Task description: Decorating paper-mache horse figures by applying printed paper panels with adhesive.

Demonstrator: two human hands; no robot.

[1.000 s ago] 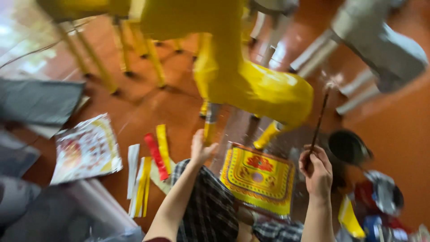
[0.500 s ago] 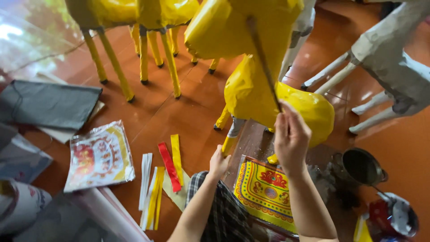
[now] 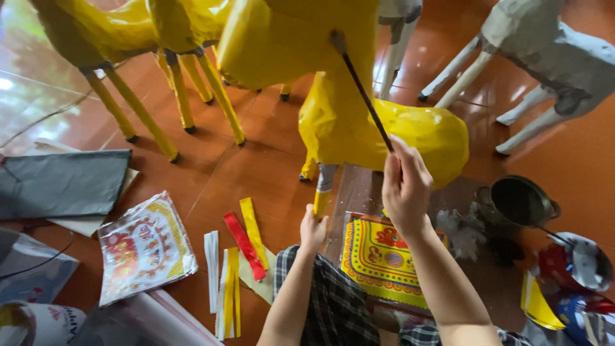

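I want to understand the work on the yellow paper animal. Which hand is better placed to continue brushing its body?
Probably the right hand. It already holds the thin dark brush, whose tip rests against the yellow paper animal. The left hand is lower, empty, near the animal's leg.

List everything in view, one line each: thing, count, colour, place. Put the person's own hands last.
paper horse figures: at least three, yellow, upper left and centre, standing on the floor
paper horse figures, unpainted: two partly in view, pale grey, upper right
brush: one, dark handle, held up against the centre yellow figure
patterned paper sheet: one, yellow and red, below the centre figure
wrapped patterned sheets: one pack, red and yellow, lower left
paper strips: several, red, yellow, white, lower centre
dark sheet: one, grey, left
pot: one, dark metal, right
floor: red-brown tiles
left hand: by the centre figure's leg, grip unclear
right hand: closed on the brush
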